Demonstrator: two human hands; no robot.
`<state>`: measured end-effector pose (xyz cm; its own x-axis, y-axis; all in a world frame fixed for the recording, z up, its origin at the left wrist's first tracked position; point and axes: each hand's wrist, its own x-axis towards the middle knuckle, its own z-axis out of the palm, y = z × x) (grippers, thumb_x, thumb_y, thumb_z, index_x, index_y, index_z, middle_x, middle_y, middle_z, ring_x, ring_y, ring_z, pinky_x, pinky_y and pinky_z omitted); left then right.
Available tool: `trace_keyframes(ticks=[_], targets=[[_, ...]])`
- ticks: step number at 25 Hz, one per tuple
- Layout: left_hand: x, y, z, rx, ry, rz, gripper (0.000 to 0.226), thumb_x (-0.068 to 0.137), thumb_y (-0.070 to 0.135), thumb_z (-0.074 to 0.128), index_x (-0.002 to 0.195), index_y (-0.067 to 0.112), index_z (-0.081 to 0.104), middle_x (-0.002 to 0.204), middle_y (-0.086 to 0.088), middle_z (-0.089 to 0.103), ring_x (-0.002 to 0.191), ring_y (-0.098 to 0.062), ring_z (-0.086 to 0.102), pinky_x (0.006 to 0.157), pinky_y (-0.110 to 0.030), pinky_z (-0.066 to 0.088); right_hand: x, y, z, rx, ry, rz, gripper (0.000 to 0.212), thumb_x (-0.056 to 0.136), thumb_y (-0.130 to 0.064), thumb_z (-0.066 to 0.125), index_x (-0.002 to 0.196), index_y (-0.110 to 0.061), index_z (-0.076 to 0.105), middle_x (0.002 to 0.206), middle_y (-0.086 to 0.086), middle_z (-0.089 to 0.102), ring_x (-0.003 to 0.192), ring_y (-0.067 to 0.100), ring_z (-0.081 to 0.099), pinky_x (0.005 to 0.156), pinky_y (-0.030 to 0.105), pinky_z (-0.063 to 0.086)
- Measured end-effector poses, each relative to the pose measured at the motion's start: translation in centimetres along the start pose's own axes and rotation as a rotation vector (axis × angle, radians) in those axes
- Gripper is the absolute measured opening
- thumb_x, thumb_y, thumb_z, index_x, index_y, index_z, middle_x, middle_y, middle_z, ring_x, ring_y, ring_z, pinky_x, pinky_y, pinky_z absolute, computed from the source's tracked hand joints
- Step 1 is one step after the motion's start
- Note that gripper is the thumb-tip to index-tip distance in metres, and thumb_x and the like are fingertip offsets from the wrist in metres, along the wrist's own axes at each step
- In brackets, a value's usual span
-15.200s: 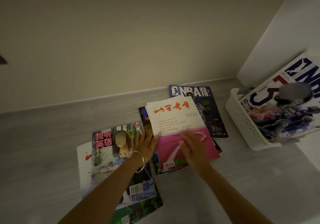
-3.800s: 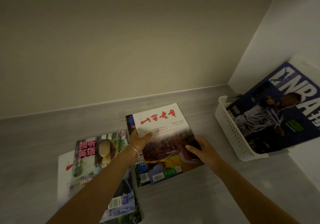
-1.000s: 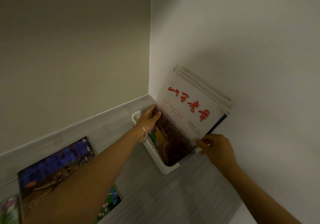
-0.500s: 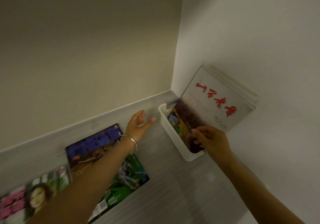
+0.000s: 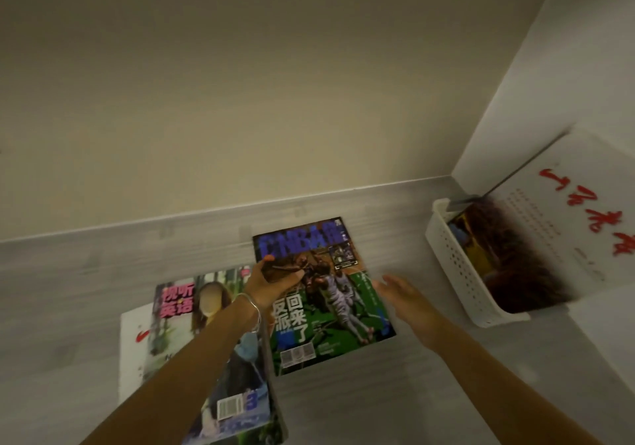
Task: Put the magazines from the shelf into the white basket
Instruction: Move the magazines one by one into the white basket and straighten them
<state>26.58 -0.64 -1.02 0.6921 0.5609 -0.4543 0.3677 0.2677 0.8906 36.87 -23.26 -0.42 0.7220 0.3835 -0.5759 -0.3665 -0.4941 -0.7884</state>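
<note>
Shelf (image 5: 395, 393): pale grey wood-grain laminate, matte, set into a plain cream corner. White basket (image 5: 460, 266) at 3 o'clock against the right wall: rectangular plastic, side wall perforated with rows of small holes. Inside it a white-covered magazine (image 5: 549, 235) stands tilted back on the wall, red brush characters on top, dark red photo below; thin edges of more issues behind it.

Basketball magazine (image 5: 330, 303) flat at centre, glossy cover, blue masthead, green lower half, barcodes at bottom. Left hand (image 5: 271, 281), thin metal bangle on the wrist, is curled on its left upper part, thumb on top; whether fingers are under the edge I cannot tell. Right hand (image 5: 402, 295) is released, flat and empty, at the cover's right edge.

At 8 o'clock: portrait-cover magazine (image 5: 202, 310), pink title, glossy, lying on a white sheet-like cover (image 5: 132, 348) with a red mark, partly under the left forearm
</note>
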Motion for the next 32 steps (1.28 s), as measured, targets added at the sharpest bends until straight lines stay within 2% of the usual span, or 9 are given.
trace_keyframes(ticks=[3,5,10,14,17,20,23,27,32], targets=[[-0.8,-0.8,-0.8,-0.036,0.001,0.005,0.054,0.076,0.001,0.068,0.125,-0.001,0.045,0.119,-0.023,0.061,0.107,-0.028,0.06,0.094,-0.043,0.049,0.9,1.0,1.3,-0.031,0.008,-0.017,0.062,0.086,-0.051,0.051,0.135,-0.014,0.041,0.142,0.009,0.043,0.127,0.027,0.045,0.109,0.045,0.034],[-1.1,-1.4,-1.0,-0.027,-0.016,0.009,0.057,0.075,0.003,0.07,0.126,0.002,0.043,0.119,-0.018,0.061,0.11,-0.03,0.059,0.097,-0.042,0.047,1.2,1.0,1.7,-0.016,0.059,0.001,0.067,0.083,-0.049,0.056,0.137,-0.015,0.036,0.143,0.01,0.042,0.127,0.027,0.045,0.108,0.044,0.035],[-0.3,-2.0,-1.8,-0.024,-0.027,-0.032,0.045,0.073,0.007,0.072,0.115,0.0,0.057,0.11,-0.016,0.066,0.1,-0.028,0.064,0.092,-0.04,0.051,2.3,0.9,1.4,0.035,0.068,0.04,0.068,0.078,-0.041,0.067,0.132,-0.011,0.039,0.135,0.013,0.049,0.119,0.03,0.052,0.099,0.041,0.042],[-0.8,-3.0,-1.0,0.02,-0.081,-0.092,0.024,0.074,0.002,0.07,0.094,0.01,0.058,0.081,0.0,0.069,0.078,-0.012,0.065,0.076,-0.031,0.049,2.2,1.7,2.0,0.132,0.068,0.018,0.048,0.078,-0.019,0.07,0.119,-0.006,0.048,0.122,0.013,0.058,0.107,0.03,0.06,0.092,0.041,0.048],[-1.6,-3.9,0.1,0.022,-0.04,0.012,0.03,0.082,-0.004,0.059,0.108,0.005,0.048,0.1,-0.013,0.06,0.093,-0.021,0.056,0.073,-0.026,0.05,1.8,2.0,2.3,0.106,0.038,-0.034,0.029,0.078,-0.013,0.07,0.104,-0.004,0.062,0.105,0.015,0.069,0.086,0.026,0.07,0.076,0.037,0.055],[-1.8,-3.1,0.1,0.026,-0.063,0.104,0.036,0.084,-0.005,0.054,0.119,-0.003,0.047,0.1,-0.01,0.06,0.087,-0.019,0.057,0.072,-0.018,0.052,1.2,2.1,1.4,0.142,0.001,-0.006,0.024,0.081,-0.019,0.066,0.103,-0.008,0.066,0.091,0.009,0.074,0.071,0.016,0.072,0.058,0.025,0.053],[-2.0,-0.3,-0.1,-0.01,-0.171,0.162,0.036,0.085,-0.003,0.054,0.121,0.002,0.049,0.1,-0.01,0.062,0.091,-0.022,0.06,0.084,-0.031,0.052,0.3,1.2,0.0,0.179,-0.049,-0.031,0.027,0.083,-0.031,0.062,0.104,-0.015,0.067,0.098,0.006,0.075,0.084,0.019,0.072,0.071,0.031,0.052],[-2.8,4.4,1.0,-0.047,-0.321,0.235,0.025,0.087,0.004,0.054,0.109,0.015,0.055,0.088,0.0,0.068,0.07,-0.006,0.069,0.062,-0.019,0.056,-1.7,-2.8,-3.4,0.299,-0.121,-0.215,0.033,0.088,-0.036,0.056,0.115,-0.02,0.063,0.112,0.007,0.07,0.103,0.025,0.066,0.091,0.042,0.049],[-3.4,10.1,5.5,0.07,-0.366,0.333,0.011,0.09,0.028,0.051,0.095,0.021,0.058,0.077,0.002,0.07,0.067,-0.012,0.068,0.057,-0.023,0.054,-6.4,-6.3,-10.5,0.28,0.054,-0.388,0.03,0.079,-0.037,0.06,0.106,-0.026,0.066,0.098,0.002,0.074,0.092,0.024,0.069,0.072,0.032,0.056]])
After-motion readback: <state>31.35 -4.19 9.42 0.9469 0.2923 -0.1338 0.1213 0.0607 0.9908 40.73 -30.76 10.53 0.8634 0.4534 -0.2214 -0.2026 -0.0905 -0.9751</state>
